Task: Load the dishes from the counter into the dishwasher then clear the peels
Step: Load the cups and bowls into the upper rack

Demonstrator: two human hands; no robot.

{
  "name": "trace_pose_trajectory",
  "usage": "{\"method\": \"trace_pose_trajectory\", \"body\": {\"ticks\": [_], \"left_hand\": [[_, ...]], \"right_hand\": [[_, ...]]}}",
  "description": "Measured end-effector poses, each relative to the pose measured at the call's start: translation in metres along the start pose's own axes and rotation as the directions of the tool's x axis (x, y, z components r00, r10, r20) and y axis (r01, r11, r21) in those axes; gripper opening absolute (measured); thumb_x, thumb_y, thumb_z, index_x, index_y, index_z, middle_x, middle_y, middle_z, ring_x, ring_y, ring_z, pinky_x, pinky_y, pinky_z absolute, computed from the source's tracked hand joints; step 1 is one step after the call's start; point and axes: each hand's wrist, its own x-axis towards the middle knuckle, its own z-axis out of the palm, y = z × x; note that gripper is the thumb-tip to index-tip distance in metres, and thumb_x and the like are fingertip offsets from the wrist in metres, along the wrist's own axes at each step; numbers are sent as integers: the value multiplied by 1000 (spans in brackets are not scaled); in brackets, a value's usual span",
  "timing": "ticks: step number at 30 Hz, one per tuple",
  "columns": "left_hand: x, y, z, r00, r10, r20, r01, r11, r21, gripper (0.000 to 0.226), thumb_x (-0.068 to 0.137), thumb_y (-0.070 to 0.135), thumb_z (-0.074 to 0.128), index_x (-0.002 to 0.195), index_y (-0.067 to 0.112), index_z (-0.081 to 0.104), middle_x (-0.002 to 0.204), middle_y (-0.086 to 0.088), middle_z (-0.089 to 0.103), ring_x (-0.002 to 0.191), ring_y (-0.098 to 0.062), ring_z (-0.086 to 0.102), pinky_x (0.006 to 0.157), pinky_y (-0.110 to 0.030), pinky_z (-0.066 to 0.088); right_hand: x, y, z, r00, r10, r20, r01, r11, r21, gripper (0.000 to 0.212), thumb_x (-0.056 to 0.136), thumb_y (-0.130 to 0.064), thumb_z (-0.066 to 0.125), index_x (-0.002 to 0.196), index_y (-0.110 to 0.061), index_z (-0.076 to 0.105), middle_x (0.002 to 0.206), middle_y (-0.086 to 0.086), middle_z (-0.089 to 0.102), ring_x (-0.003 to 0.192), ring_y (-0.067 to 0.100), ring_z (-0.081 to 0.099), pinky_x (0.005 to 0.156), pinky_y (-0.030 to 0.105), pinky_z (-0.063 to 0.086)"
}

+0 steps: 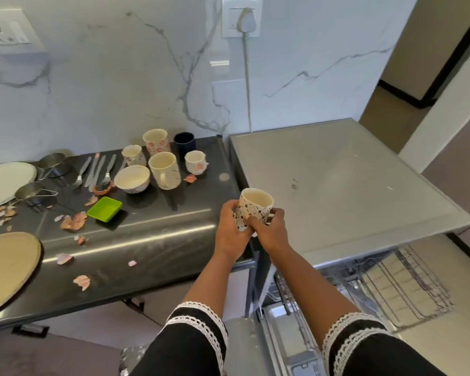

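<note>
Sleeves nearest, black with white lace trim, both forearms reaching forward over the counter's right end.

Far left: white plate (3, 183) and tan round board (7, 270) at the counter edge, two small steel cups (50, 161) behind. Peels (73, 221) scattered across the dark counter (147, 240), some near its front lip; a sweep of a sleeve could knock those to the floor. Cutlery (98, 169) lies loose, then green dish (104, 209), white bowl (132, 179) and five mugs (164, 169) bunched close together. Reaching into that cluster risks clinking one over.

Centre: left hand (229, 226) and right hand (272, 229) close together, both wrapped round a patterned cup (254, 210), upright, held above the gap between counter and dishwasher (337, 185). Grip looks secure, but a slip here would drop it to the floor or onto the open door.

Right: racks (391, 278) pulled out below, apparently unloaded. Cup must be tipped mouth-down; misjudging the prongs could chip the rim.
</note>
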Motion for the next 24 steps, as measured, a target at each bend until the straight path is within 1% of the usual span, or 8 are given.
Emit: {"method": "trace_pose_trajectory", "body": {"ticks": [3,7,11,14,17,20,22,24], "left_hand": [[-15,18,34,999,14,38,-12,998,-66,67,65,37,78,122,39,42,120,4,59,107,-14,62,87,-44,56],[-37,43,87,995,68,75,-60,993,-99,67,67,28,82,123,31,44,122,6,56,110,-14,60,90,-44,54],[-59,62,139,983,110,144,-103,993,-55,69,67,27,83,123,30,43,125,6,53,110,-16,58,90,-43,54],[-79,75,174,976,117,183,-117,993,-10,64,72,31,80,122,33,41,121,7,55,103,-17,61,84,-43,55],[-102,82,206,976,69,207,-70,998,-6,59,77,39,76,123,35,39,116,7,58,96,-18,65,77,-43,58],[-126,84,235,970,-12,243,32,997,-77,56,83,39,72,126,30,37,111,2,59,86,-15,65,69,-36,58],[-142,81,253,955,-97,279,132,985,-111,54,87,40,68,127,26,35,112,-3,61,85,-13,63,71,-34,57],[-152,75,266,934,-180,308,232,963,-139,58,87,48,64,128,26,29,119,-7,60,92,-18,64,76,-39,57]], "right_hand": [[-9,-1,-44,998,-23,-58,24,999,22,54,79,-24,76,117,-17,38,115,11,56,93,16,63,60,16,50],[-24,4,-108,989,-67,-135,67,998,0,56,80,-20,77,119,-10,38,111,11,57,86,11,61,57,11,47],[-43,21,-169,981,-61,-182,63,998,5,53,84,-25,73,118,-15,33,113,9,57,96,20,61,77,31,54],[-57,34,-210,975,-47,-218,46,999,-9,56,85,-30,72,121,-13,34,113,9,58,95,21,62,79,35,55],[-68,51,-249,972,-15,-237,14,1000,-6,57,83,-36,74,119,-17,35,110,8,60,97,23,63,87,46,55],[-80,64,-278,975,19,-220,-10,999,43,64,75,-47,76,119,-19,37,111,8,60,99,23,64,89,49,55],[-87,74,-297,980,60,-192,-49,997,61,77,62,-60,75,118,-23,38,116,8,59,102,24,63,88,50,55],[-90,85,-311,983,106,-151,-98,993,59,80,55,-66,77,117,-29,41,120,8,57,104,26,63,87,51,55]]}}
